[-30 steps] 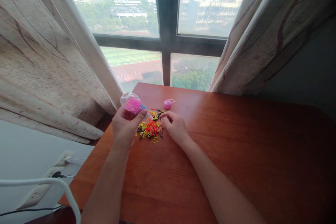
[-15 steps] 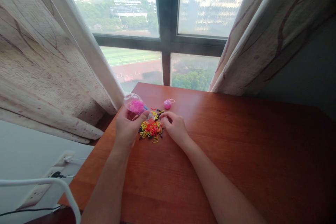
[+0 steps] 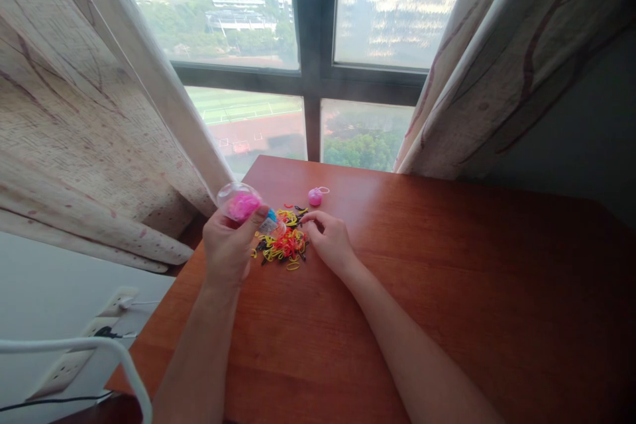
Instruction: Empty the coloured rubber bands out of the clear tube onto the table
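Note:
My left hand is closed round a clear, round-bodied plastic bottle with bright pink bands inside. The bottle lies tilted, its narrow end pointing down and right over a pile of small rubber bands in red, yellow and black. My right hand rests at the pile's right edge, fingers curled and thumb close to the index finger. What is between those fingertips, if anything, is too small to make out. A pink round cap with a pale loop sits behind the pile.
The brown wooden table reaches to a window at the back. Patterned curtains hang on both sides. At lower left are wall sockets with plugs and a white curved tube.
My left hand and the bottle have moved left and slightly down, uncovering more of the pile's left side. My right hand has stayed almost in place.

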Demonstrator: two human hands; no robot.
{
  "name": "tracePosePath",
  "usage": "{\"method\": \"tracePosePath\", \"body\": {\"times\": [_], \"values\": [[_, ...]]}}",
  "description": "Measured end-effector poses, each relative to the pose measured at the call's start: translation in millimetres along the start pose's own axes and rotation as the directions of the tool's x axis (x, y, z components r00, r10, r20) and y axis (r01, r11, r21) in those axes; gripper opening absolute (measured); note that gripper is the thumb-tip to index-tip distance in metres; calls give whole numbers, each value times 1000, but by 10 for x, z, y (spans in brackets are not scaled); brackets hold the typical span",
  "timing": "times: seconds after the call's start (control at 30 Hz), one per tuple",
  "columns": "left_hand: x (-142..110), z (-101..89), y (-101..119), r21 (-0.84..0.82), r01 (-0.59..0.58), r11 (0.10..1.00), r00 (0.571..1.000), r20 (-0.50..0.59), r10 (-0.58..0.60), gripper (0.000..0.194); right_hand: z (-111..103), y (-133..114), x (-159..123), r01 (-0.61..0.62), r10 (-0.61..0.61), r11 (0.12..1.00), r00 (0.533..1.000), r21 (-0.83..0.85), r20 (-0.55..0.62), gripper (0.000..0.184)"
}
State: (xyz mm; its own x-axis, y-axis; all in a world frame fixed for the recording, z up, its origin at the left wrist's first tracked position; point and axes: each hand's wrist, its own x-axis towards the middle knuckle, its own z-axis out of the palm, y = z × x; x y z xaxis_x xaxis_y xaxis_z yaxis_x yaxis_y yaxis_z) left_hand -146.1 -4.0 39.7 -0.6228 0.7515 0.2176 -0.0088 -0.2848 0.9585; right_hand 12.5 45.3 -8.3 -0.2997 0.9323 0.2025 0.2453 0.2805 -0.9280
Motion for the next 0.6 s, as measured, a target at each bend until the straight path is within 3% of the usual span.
{"method": "tracePosePath", "body": {"times": [0.17, 0.23, 0.47, 0.6], "values": [[-13, 29, 59, -40, 66, 997, 989, 134, -60, 55, -2, -7, -3, 1, -1, 1000, 1000, 0, 3, 23], [-24, 47, 87, -56, 49, 997, 990, 136, -41, 59, -1, -3, -4, -1, 1, 1000, 1000, 0, 5, 23], [-24, 40, 108, -144, 42, 989, 995, 95, -29, 43, 4, 10, 0, -4, 4, 1000, 1000, 7, 5, 22], [5, 12, 67, -75, 9, 997, 998, 56, -4, 38, 2, -2, 3, -3, 3, 1000, 1000, 18, 10, 22]]}}
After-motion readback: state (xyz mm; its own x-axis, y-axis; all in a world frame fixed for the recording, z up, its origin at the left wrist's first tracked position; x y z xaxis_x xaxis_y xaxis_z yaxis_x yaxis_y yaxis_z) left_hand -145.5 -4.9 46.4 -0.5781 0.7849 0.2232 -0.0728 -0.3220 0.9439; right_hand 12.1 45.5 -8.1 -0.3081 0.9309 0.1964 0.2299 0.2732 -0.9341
